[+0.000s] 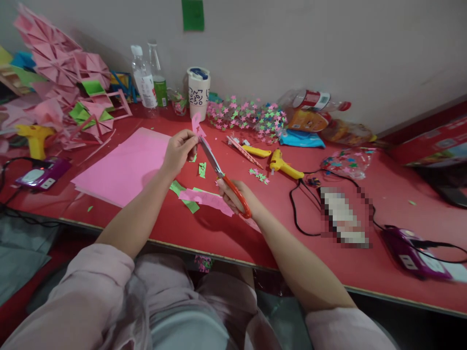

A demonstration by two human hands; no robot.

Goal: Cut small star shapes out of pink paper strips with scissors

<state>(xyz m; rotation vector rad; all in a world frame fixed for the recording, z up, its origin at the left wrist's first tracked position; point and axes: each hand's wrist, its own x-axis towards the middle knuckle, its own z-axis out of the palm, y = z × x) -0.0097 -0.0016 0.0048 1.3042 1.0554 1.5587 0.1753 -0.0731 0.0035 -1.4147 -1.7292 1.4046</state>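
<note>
My left hand (181,150) pinches a small strip of pink paper (197,125) above the table. In my right hand (233,197) is a pair of scissors (219,171) with orange-red handles, its blades pointing up and left. The blade tips meet the pink strip beside my left fingertips; whether they cut into it I cannot tell. Below the hands lie pink paper scraps (206,198) and green paper scraps (189,200). A small green piece with cut-out shapes (202,169) rests nearby. To the left, partly behind my left arm, lies a stack of pink paper sheets (124,160).
At the back stand a plastic bottle (144,82), a white cup (199,95) and containers of paper stars (248,116). A yellow glue gun (286,166) with a black cord lies right, near a yellow cutter (257,151). Pink folded-paper work (62,63) fills the left. Purple power strips (416,253) sit at both sides.
</note>
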